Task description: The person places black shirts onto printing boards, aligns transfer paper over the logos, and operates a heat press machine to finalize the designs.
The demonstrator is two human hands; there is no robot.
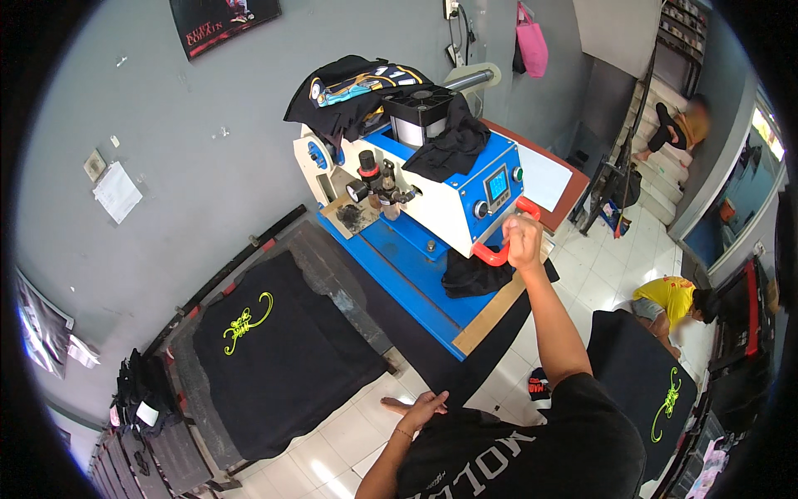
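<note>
printed in red capitals on the dark poster (223,25); in white block letters across the black shirt (540,457); lit as digits on the blue screen (497,186); too ornate to read on the left black cloth (287,366).

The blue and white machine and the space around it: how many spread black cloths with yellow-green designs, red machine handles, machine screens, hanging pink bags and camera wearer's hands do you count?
Black cloths with yellow-green designs: 2, left cloth and right cloth
Red handle: 1
Screen: 1
Pink bag: 1
Hands: 2, left hand and right hand
Total: 7
</note>
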